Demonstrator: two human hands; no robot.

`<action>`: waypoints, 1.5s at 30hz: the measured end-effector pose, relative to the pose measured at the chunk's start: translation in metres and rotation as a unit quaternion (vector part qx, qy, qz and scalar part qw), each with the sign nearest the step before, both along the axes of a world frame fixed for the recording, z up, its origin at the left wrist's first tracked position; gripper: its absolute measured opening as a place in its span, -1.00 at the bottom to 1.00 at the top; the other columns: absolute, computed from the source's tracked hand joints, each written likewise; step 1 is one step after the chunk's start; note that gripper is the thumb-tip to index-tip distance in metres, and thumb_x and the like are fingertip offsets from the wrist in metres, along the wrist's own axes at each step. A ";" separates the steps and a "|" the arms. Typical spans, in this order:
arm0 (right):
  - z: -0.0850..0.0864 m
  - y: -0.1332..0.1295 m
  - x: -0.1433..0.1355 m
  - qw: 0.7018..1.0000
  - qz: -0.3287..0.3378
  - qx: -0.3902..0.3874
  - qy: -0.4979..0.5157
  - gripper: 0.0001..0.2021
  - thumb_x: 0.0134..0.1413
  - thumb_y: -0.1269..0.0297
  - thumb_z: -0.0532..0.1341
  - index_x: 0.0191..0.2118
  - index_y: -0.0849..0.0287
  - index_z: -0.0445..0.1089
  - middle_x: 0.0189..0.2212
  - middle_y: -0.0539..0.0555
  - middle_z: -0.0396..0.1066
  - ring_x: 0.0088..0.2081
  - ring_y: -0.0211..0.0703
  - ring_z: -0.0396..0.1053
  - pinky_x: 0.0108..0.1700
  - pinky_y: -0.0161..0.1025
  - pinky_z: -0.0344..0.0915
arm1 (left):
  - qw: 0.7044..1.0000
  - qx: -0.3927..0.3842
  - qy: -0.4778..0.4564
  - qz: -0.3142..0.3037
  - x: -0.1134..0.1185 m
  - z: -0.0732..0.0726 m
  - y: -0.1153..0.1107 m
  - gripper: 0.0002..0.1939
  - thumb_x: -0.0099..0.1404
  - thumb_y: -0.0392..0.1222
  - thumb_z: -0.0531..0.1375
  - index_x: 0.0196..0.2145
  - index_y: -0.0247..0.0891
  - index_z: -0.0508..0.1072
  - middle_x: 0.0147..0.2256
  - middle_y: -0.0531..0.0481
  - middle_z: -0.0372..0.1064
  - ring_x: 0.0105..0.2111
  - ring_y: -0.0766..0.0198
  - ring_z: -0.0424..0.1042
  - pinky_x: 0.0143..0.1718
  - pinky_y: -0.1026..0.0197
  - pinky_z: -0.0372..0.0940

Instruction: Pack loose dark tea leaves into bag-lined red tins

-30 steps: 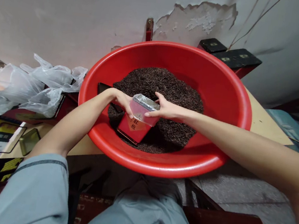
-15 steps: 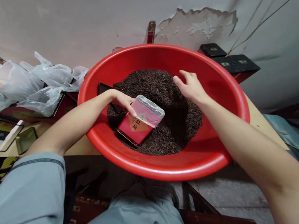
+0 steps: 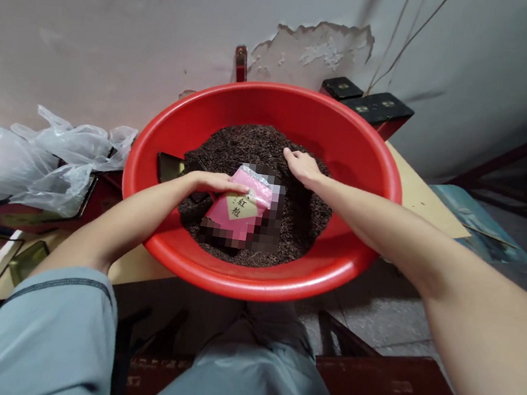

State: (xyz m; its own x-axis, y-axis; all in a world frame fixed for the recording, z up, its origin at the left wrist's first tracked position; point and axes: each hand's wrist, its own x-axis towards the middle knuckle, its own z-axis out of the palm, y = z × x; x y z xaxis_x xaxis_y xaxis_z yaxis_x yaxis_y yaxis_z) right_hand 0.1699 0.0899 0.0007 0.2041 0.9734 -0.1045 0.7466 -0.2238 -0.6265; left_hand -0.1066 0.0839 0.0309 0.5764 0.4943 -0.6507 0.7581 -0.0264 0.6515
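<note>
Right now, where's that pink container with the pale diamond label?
In the head view, the pink container is inside the red basin, just left of its middle, amid loose dark leaves, with the person's left grip at its upper left.

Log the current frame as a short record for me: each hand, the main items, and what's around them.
Left hand: on the tin, at its upper left side
Right hand: at the leaves, fingers curved; contact unclear
Tin: pink-red, pale diamond label, tilted; lower and right edges pixelated
Leaves: dark, loose, heaped in the basin
Basin: red, wide
Left of basin: plastic bags
Behind basin, to the right: black-topped boxes
</note>
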 end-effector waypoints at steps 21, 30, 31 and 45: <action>0.030 0.005 -0.012 0.991 0.115 0.058 -0.042 -0.57 0.41 -0.01 0.15 -0.06 0.22 0.65 0.02 0.30 0.59 0.14 0.18 0.49 0.28 0.01 0.30 | 1.000 -0.016 0.008 0.025 0.003 -0.008 -0.002 -0.21 0.13 0.42 0.32 0.12 -0.21 0.56 -0.01 -0.19 0.64 -0.04 -0.05 0.58 -0.09 0.08 0.45; -0.008 -0.010 -0.032 0.990 0.010 -0.114 -0.082 -0.10 0.35 -0.37 -0.09 0.49 0.28 0.14 0.46 0.52 0.07 0.44 0.55 0.09 0.39 0.43 0.03 | 0.999 -0.021 0.015 0.033 0.004 -0.009 -0.003 -0.19 0.13 0.43 0.32 0.14 -0.21 0.52 0.08 -0.23 0.59 0.02 -0.10 0.57 -0.10 0.08 0.45; -0.007 -0.013 -0.035 0.991 0.019 -0.115 -0.070 -0.10 0.35 -0.38 -0.11 0.49 0.27 0.15 0.45 0.50 0.10 0.43 0.52 0.12 0.38 0.41 0.07 | 0.999 -0.019 0.016 0.032 0.004 -0.009 -0.003 -0.19 0.13 0.43 0.32 0.14 -0.21 0.52 0.07 -0.23 0.59 0.02 -0.11 0.57 -0.09 0.07 0.46; 0.027 0.000 -0.016 0.990 0.108 -0.071 -0.065 -0.24 0.47 -0.23 -0.20 0.28 0.21 0.46 0.35 0.33 0.33 0.41 0.33 0.20 0.43 0.23 0.08 | 0.999 -0.027 0.019 0.011 0.004 -0.013 -0.002 -0.17 0.18 0.45 0.26 0.14 -0.29 0.53 -0.02 -0.29 0.61 -0.03 -0.12 0.59 -0.06 -0.02 0.49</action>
